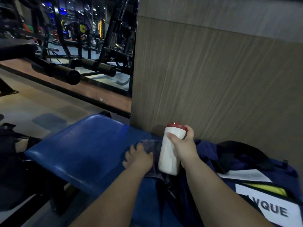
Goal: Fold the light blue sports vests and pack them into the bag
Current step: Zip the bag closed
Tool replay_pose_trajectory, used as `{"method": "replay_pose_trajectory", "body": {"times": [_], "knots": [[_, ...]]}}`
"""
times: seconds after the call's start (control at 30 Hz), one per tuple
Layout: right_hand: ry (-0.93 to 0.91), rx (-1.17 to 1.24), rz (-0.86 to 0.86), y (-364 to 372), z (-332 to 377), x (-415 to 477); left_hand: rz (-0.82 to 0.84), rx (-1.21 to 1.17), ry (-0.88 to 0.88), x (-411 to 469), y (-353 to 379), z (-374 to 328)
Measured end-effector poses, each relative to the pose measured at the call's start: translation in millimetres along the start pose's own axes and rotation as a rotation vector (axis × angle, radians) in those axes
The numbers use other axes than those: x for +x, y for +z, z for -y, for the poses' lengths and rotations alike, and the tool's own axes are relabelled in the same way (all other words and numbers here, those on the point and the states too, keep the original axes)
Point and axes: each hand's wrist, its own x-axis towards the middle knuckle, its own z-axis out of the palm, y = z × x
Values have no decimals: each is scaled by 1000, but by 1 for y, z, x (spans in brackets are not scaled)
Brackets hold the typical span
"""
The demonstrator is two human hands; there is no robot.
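A greyish-blue piece of fabric (151, 145), likely a vest, lies on the blue padded bench (78, 148). My left hand (139, 158) rests on it with fingers spread. My right hand (184, 145) grips a white bottle with a red cap (168, 154) just above the fabric, tilted a little. To the right sits a dark blue bag (246, 163) with black straps, partly hidden by my right forearm.
A wood-grain wall panel (213, 71) rises right behind the bench. White papers (246, 175) and a printed label (275, 208) lie on the bag. A dark bag (11, 145) sits on the floor at left. Gym machines (73, 69) stand beyond.
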Motion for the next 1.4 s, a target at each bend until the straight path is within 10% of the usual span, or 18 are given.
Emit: {"method": "replay_pose_trajectory", "body": {"times": [0.47, 0.67, 1.03, 1.4], "knots": [[-14, -202, -36, 1, 3, 17, 269, -483, -102, 15, -10, 7], [63, -268, 23, 7, 7, 10, 101, -859, 14, 5, -37, -10], [59, -896, 283, 4, 19, -31, -27, -968, 211, -25, -51, -31], [50, -1242, 502, -26, 19, -30, 288, -870, 273, -47, -12, -48]]}}
